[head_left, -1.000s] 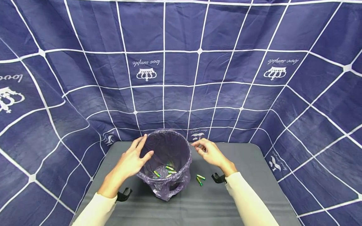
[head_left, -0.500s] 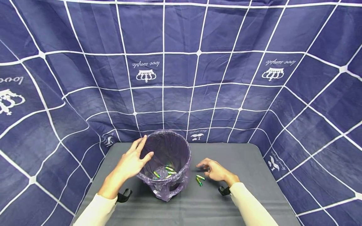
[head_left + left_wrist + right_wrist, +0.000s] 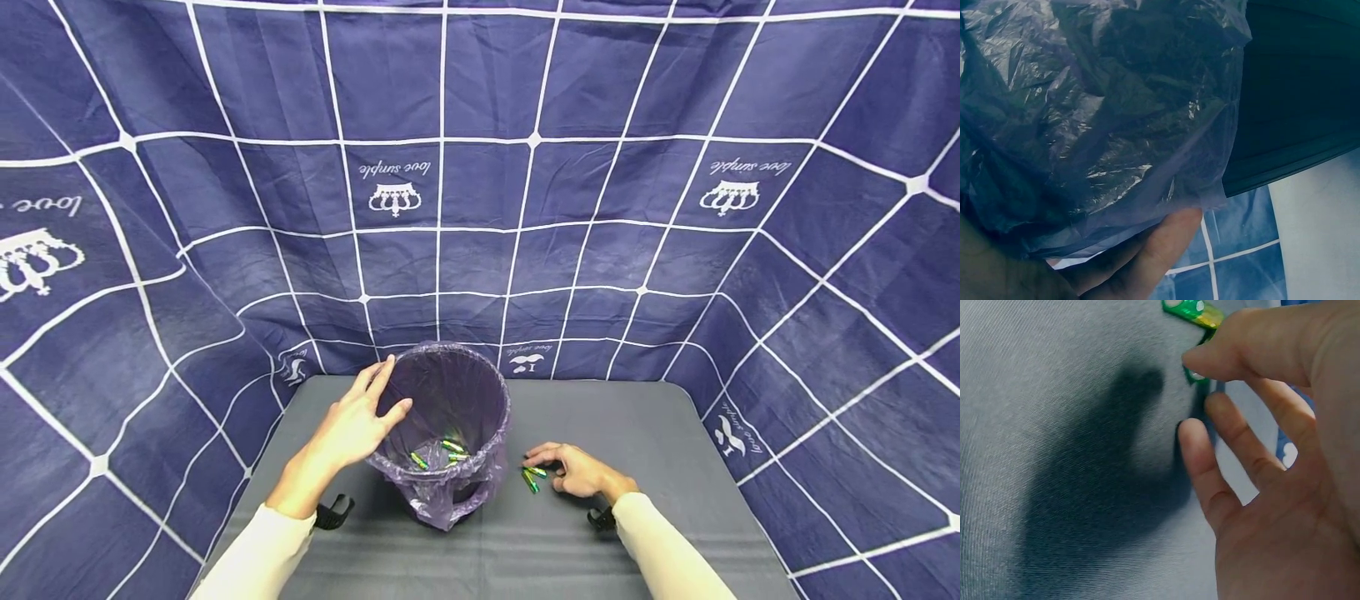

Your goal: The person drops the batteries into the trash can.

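Note:
A dark bin (image 3: 1304,94) lined with a purple translucent bag (image 3: 487,467) stands left of centre. My left hand (image 3: 352,425) rests at its left rim, fingers extended and thumb reaching over the opening. In the left wrist view, a fingertip touches the liner's edge (image 3: 1179,215). Several green-and-gold batteries (image 3: 419,461) lie at the bottom of the bin. Two more lie on the grey table right of the bin, one nearer battery (image 3: 530,482) and one partly covered battery (image 3: 538,472). My right hand (image 3: 579,472) is over these, its thumb overlapping one in the right wrist view.
A grey cloth surface (image 3: 637,417) lies under everything. Blue curtains with white grid lines (image 3: 480,192) close off the back and both sides. Black wrist straps (image 3: 334,512) show below the forearms.
My right hand has come down and back from beside the bin's rim to the two batteries on the table. The left hand stays at the rim.

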Demonstrator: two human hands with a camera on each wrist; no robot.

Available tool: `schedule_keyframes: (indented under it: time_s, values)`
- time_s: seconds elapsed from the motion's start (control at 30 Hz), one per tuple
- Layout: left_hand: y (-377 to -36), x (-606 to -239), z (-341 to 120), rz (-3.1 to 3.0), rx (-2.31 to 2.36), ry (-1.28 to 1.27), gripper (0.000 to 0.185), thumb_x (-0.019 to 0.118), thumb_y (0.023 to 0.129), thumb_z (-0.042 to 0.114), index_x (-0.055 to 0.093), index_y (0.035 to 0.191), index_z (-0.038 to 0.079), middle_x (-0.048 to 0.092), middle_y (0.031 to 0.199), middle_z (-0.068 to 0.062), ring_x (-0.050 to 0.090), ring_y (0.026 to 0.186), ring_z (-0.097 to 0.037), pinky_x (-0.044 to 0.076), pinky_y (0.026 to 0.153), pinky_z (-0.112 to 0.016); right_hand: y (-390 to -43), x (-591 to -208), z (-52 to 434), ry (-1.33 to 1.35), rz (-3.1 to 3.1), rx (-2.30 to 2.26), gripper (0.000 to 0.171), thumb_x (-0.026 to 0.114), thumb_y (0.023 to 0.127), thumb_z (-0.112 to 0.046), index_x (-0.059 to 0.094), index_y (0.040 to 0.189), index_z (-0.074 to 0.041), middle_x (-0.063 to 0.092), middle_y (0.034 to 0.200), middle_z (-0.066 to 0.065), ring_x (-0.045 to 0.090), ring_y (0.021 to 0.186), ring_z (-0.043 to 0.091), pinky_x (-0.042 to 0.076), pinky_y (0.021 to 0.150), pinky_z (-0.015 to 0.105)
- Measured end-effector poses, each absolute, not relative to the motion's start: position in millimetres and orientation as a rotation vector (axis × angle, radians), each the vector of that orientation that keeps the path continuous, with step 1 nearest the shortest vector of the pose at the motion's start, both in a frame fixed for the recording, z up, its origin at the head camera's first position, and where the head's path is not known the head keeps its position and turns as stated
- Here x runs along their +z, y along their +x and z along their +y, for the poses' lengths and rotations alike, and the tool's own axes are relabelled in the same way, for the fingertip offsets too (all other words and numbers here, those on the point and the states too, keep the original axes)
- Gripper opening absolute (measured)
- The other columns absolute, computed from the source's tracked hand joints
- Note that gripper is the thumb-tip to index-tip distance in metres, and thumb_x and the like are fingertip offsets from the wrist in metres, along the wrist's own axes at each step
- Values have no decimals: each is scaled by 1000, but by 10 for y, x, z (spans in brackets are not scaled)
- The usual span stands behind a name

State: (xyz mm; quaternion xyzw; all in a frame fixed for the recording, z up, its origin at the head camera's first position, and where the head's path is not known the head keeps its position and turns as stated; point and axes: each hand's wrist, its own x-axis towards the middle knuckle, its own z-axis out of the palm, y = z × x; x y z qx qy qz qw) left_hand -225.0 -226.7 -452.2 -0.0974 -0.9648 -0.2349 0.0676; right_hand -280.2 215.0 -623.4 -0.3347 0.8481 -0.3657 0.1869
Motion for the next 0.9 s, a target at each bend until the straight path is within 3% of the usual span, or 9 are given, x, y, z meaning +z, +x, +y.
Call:
schedule_keyframes:
  time_s: [0.13, 0.23, 0.37, 0.5, 0.7, 0.9]
  values:
    - [-2263, -4519, -2263, -2907, -717, -297, 87, 61, 118, 54, 27, 186, 11, 39, 184, -27, 63, 150, -61, 51, 116, -82, -2816, -6279, 2173, -942, 2381, -1058, 67, 70, 86, 21, 78, 148, -2, 70, 162, 19, 67, 144, 41, 61, 99, 36]
    - [-2271, -4530, -2272, -2901, -723, -300, 87, 61, 118, 54, 27, 187, 12, 39, 184, -27, 64, 149, -62, 52, 117, -81, -2812, -6316, 2176, -937, 2397, -1092, 65, 70, 86, 22, 78, 147, 0, 74, 156, 20, 73, 131, 37, 61, 97, 33]
    - [-2261, -4548, -2283, -2899, -725, -302, 87, 61, 118, 54, 27, 187, 12, 39, 184, -27, 64, 149, -61, 52, 117, -81, -2778, -6405, 2159, -907, 2454, -1136, 55, 76, 91, 18, 80, 142, -1, 79, 146, 19, 75, 108, 24, 62, 91, 28]
    - [-2259, -4554, -2297, -2912, -714, -293, 87, 60, 118, 55, 27, 187, 13, 39, 184, -26, 62, 153, -59, 50, 117, -83, -2751, -6477, 2126, -921, 2498, -1153, 44, 83, 95, 11, 81, 137, -1, 77, 146, 19, 71, 98, 13, 63, 85, 24]
    - [-2244, -4557, -2285, -2929, -717, -298, 88, 60, 118, 57, 26, 187, 14, 39, 185, -25, 60, 157, -56, 48, 117, -86, -2693, -6516, 2117, -958, 2520, -1179, 40, 85, 93, 13, 79, 130, -1, 72, 154, 23, 74, 96, 20, 63, 83, 23]
    - [-2240, -4537, -2279, -2918, -720, -294, 88, 63, 117, 54, 27, 187, 14, 40, 184, -25, 61, 155, -56, 49, 116, -86, -2689, -6521, 2113, -1083, 2529, -1192, 35, 84, 91, 15, 78, 123, 2, 76, 143, 27, 74, 90, 15, 64, 80, 23]
